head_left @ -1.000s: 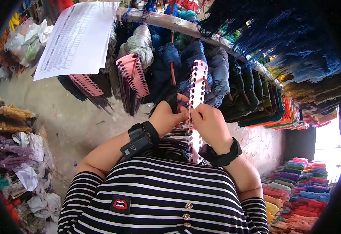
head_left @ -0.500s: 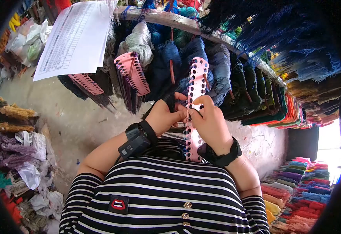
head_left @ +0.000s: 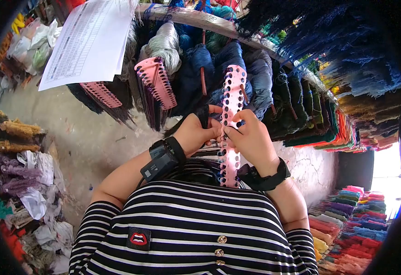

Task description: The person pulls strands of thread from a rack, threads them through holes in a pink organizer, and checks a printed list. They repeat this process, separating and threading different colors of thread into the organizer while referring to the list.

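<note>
A long pink card [head_left: 234,91] with a row of holes down each edge stands upright in front of my chest. My right hand [head_left: 254,140] is closed over its right side, with thumb and curled forefinger on the card's face. From the left, my left hand [head_left: 193,135] holds a bundle of black thread [head_left: 202,114] and brings its fingertips to the card's left edge, touching it. Dark strands hang in some of the left holes. The exact grip of the fingertips behind the card is hidden.
Two more pink cards [head_left: 158,85] [head_left: 101,94] with dark threads hang ahead, under a printed sheet [head_left: 88,43]. A rail [head_left: 191,19] carries grey and blue yarn skeins [head_left: 228,57]. Plastic bags [head_left: 35,204] and yarn lie at left; coloured yarn stacks [head_left: 347,229] at lower right.
My right hand has shifted slightly on the card, and its fingers are more curled. My left hand stays by the left edge, moved a little.
</note>
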The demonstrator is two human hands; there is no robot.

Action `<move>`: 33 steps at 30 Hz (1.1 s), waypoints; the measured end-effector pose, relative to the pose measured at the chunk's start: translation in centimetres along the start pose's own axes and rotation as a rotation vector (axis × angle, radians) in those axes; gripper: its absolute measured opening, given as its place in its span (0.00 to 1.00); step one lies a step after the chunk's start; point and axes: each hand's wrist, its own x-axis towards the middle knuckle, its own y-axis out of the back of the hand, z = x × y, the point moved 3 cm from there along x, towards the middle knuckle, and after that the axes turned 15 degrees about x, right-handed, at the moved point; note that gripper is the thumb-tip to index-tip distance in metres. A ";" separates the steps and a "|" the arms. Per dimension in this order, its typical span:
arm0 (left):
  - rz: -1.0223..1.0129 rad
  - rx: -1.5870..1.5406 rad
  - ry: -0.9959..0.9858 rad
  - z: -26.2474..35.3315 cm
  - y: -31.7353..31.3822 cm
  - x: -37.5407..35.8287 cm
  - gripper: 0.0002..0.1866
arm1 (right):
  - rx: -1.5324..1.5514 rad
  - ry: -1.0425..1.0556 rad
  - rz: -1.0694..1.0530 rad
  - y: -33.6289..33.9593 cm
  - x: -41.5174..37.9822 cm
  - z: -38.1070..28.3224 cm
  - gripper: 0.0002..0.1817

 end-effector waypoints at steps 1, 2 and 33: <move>0.000 0.016 -0.006 0.1 0.0 0.0 0.25 | 0.032 -0.015 -0.010 0.0 0.0 0.1 0.14; 0.008 0.031 -0.002 0.3 0.0 0.0 0.25 | 0.065 -0.030 -0.020 0.0 0.1 0.3 0.15; -0.006 -0.051 0.007 -0.2 0.4 0.7 0.22 | 0.041 -0.137 -0.234 1.9 0.4 0.1 0.21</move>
